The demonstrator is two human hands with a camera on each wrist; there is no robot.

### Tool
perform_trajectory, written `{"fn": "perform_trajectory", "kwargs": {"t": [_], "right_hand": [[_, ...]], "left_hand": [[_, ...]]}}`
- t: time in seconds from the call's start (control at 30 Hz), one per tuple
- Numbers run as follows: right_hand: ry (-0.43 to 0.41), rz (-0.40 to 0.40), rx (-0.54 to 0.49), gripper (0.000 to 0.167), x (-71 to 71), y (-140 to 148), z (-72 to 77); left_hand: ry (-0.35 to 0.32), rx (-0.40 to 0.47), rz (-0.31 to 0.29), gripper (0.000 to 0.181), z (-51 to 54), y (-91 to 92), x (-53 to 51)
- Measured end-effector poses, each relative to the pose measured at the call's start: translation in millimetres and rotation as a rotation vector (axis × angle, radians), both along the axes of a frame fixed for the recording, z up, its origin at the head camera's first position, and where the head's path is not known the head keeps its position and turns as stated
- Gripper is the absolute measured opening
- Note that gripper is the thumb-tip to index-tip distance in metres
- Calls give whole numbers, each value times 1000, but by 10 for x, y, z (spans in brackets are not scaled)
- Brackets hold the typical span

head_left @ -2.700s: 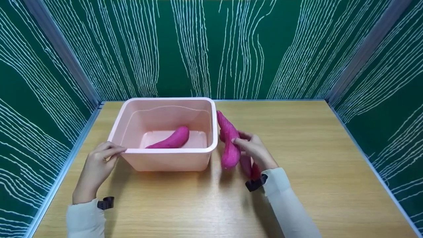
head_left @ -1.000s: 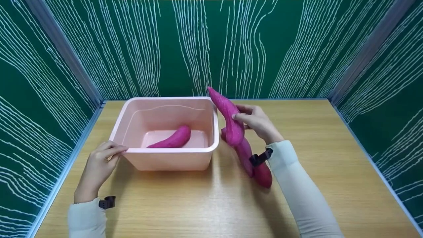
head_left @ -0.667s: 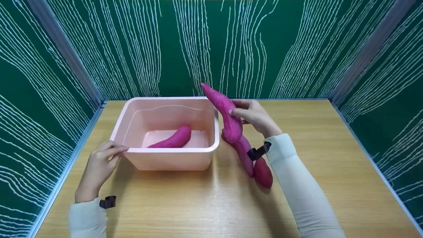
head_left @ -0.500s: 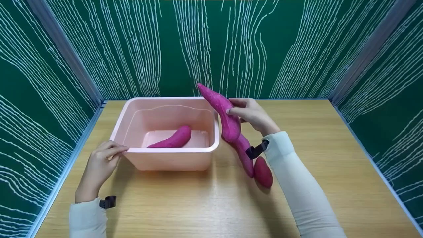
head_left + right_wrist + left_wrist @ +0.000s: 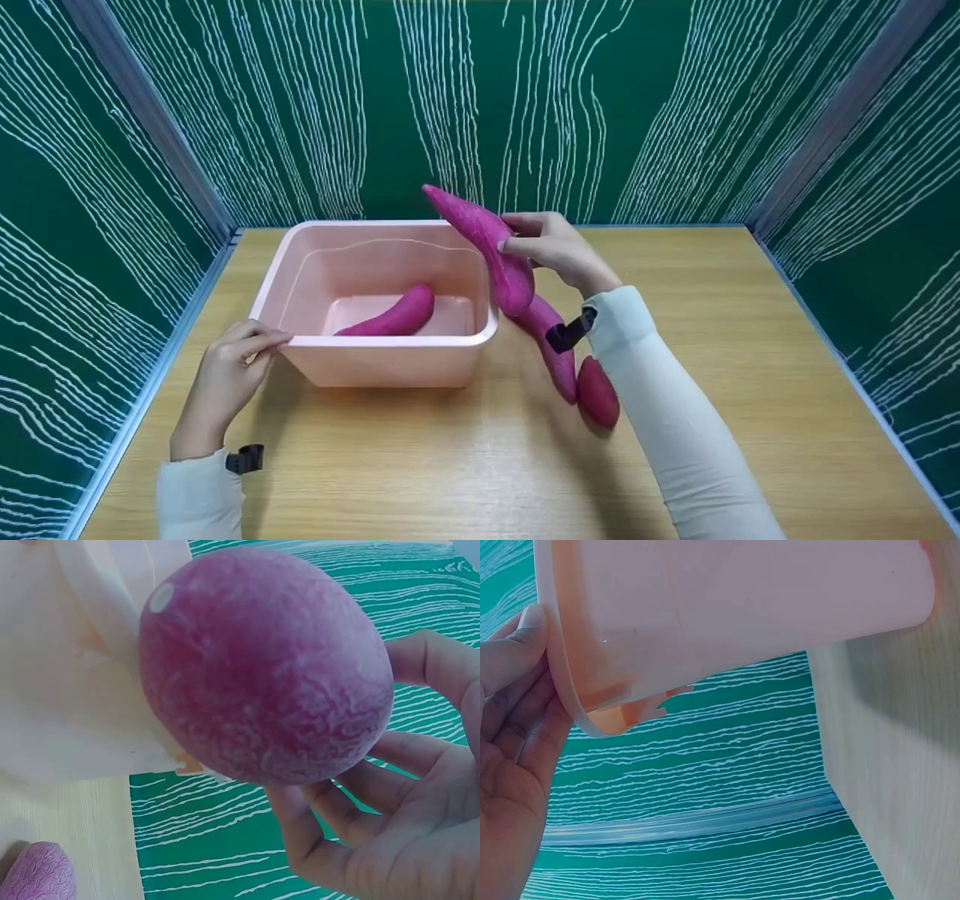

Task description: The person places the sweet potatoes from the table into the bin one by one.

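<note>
My right hand (image 5: 559, 251) grips a long pink-purple sweet-potato-like piece (image 5: 480, 232) above the right rim of a pink bin (image 5: 390, 364), its pointed end tilted up and to the left. Seen by the right wrist camera, the piece's rounded end (image 5: 262, 667) fills the middle, with fingers of the right hand (image 5: 390, 817) round its far side. My left hand (image 5: 225, 382) pinches the bin's near left corner; the left wrist view shows that hand (image 5: 517, 742) at the rim (image 5: 559, 652). Inside the bin lies one similar piece (image 5: 397, 313).
Right of the bin, on the wooden table (image 5: 420, 465), lie a long purple piece (image 5: 556, 364), partly covered by the right wrist's black band (image 5: 571, 331), and a shorter red one (image 5: 598, 394). Green walls with white lines (image 5: 555, 112) stand behind and at both sides.
My right hand has lifted the long piece from beside the bin and carried it up and left, over the right rim. The left hand keeps its hold on the corner.
</note>
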State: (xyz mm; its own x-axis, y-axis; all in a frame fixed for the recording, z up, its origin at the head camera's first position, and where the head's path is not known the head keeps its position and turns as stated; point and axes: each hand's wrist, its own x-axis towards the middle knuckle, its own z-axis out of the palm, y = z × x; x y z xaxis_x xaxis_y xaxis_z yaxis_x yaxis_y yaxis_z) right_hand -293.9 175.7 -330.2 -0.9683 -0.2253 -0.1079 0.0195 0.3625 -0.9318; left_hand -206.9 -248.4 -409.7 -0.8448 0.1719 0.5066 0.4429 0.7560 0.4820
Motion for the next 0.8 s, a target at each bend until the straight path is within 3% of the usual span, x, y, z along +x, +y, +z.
{"fn": "perform_trajectory", "kwargs": {"t": [0.8], "right_hand": [[26, 93, -7, 53, -143, -472, 97]], "left_hand": [[44, 2, -4, 23, 1, 20, -17]]}}
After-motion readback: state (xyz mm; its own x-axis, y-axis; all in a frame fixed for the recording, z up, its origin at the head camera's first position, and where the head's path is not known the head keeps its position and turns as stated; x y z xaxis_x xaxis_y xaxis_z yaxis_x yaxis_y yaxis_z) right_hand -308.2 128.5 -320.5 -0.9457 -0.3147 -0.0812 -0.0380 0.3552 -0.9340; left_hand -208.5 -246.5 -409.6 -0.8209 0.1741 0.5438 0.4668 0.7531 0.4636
